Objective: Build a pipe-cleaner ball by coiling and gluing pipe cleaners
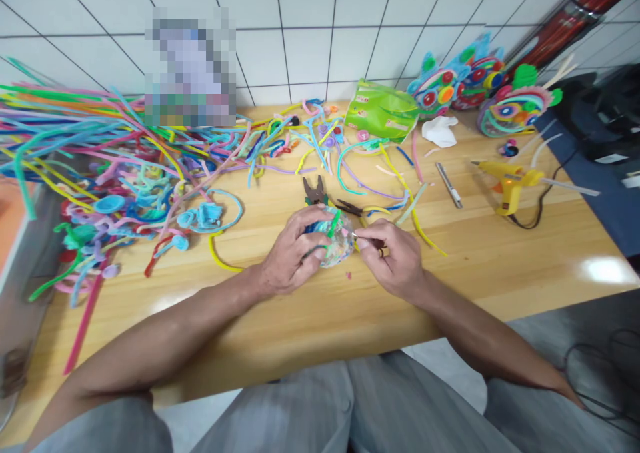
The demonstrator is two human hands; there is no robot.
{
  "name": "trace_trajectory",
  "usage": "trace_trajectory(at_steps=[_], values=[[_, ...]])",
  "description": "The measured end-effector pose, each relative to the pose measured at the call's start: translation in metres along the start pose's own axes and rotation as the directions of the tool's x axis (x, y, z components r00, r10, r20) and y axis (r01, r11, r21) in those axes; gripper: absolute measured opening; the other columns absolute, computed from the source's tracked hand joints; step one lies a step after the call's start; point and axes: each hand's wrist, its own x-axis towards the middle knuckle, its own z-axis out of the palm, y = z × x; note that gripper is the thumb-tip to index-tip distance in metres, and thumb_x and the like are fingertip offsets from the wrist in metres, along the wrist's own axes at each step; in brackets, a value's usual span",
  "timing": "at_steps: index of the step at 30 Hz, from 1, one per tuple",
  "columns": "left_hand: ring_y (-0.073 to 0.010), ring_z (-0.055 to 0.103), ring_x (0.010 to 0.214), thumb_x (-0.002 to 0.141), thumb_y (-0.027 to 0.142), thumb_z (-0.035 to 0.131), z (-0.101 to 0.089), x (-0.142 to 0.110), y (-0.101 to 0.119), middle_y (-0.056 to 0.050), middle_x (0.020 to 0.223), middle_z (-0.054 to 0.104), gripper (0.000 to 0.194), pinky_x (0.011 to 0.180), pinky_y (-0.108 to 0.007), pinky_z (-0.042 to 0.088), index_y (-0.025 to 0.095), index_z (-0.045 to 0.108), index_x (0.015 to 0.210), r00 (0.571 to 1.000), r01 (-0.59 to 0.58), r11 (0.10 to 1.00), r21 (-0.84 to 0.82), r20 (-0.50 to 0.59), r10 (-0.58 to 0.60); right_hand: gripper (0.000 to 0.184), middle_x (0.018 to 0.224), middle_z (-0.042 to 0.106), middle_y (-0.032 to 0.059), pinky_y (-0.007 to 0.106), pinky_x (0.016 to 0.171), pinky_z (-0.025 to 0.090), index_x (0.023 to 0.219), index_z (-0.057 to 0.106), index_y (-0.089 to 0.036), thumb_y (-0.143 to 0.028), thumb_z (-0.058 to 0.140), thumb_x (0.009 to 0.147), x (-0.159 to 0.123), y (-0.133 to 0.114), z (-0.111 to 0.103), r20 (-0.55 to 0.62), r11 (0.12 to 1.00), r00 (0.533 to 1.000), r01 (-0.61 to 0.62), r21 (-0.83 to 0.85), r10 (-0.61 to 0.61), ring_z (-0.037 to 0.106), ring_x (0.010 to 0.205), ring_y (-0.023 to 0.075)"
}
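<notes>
My left hand [293, 253] is closed around a clear, rounded plastic piece [340, 247] with green and blue fuzzy strips on it, keeping it tilted just above the wooden table. From the right, my right hand [397, 259] pinches a thin tool with a metal tip [355, 235]. That tip meets the right side of the plastic piece; my fingers hide most of the tool, so its kind is unclear. Dark-jawed pliers [314, 189] lie just behind my left hand. Another dark-tipped tool [350, 207] rests beyond the plastic piece. A small pink scrap [349, 275] lies in front.
Tangled pipe cleaners [125, 166] cover the table's left side. A green packet [383, 113] stands by the tiled wall. To the right are a utility knife [450, 186], a yellow glue gun [510, 189] with its cord, a white tissue [440, 133] and several decorated masks [515, 111].
</notes>
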Motion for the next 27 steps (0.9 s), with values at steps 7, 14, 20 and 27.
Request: trace_trajectory(at_steps=[7, 14, 20, 27], values=[[-0.0298, 0.05, 0.147, 0.107, 0.022, 0.051, 0.001, 0.0008, 0.0007, -0.016, 0.145, 0.055, 0.02, 0.119, -0.058, 0.049, 0.023, 0.054, 0.126, 1.0, -0.017, 1.0, -0.019, -0.024, 0.017, 0.024, 0.079, 0.07, -0.0019, 0.027, 0.062, 0.052, 0.108, 0.064, -0.023, -0.005, 0.065, 0.093, -0.0011, -0.0021, 0.0007, 0.036, 0.995, 0.999, 0.037, 0.09, -0.04, 0.067, 0.068, 0.0134], [-0.0303, 0.05, 0.147, 0.105, 0.02, 0.054, 0.0012, 0.0006, 0.0017, -0.016, 0.144, 0.056, 0.023, 0.118, -0.061, 0.049, 0.024, 0.051, 0.128, 0.999, 0.018, 0.997, -0.071, -0.038, -0.021, 0.022, 0.077, 0.069, -0.0015, 0.027, 0.06, 0.048, 0.106, 0.065, -0.022, -0.005, 0.064, 0.092, -0.002, -0.0041, 0.0011, 0.09, 0.996, 0.993, 0.073, 0.046, -0.077, 0.064, 0.065, 0.0136], [-0.0296, 0.051, 0.145, 0.104, 0.021, 0.057, 0.0048, -0.0015, -0.002, -0.017, 0.143, 0.057, 0.031, 0.12, -0.064, 0.046, 0.024, 0.046, 0.132, 0.996, 0.035, 0.991, -0.132, -0.075, -0.045, 0.024, 0.077, 0.069, -0.0022, 0.028, 0.061, 0.048, 0.106, 0.066, -0.023, -0.004, 0.062, 0.091, -0.0034, -0.0048, 0.0026, 0.111, 0.995, 0.989, 0.092, 0.037, -0.095, 0.064, 0.065, 0.0143], [-0.0299, 0.046, 0.149, 0.106, 0.022, 0.055, 0.0049, -0.0028, -0.0065, -0.019, 0.146, 0.054, 0.03, 0.123, -0.065, 0.042, 0.023, 0.045, 0.134, 0.998, 0.037, 0.986, -0.16, -0.042, -0.044, 0.022, 0.077, 0.068, -0.002, 0.028, 0.062, 0.049, 0.105, 0.065, -0.024, -0.005, 0.062, 0.093, -0.0035, -0.006, 0.0045, 0.111, 0.991, 0.985, 0.134, 0.006, -0.134, 0.063, 0.065, 0.0145]])
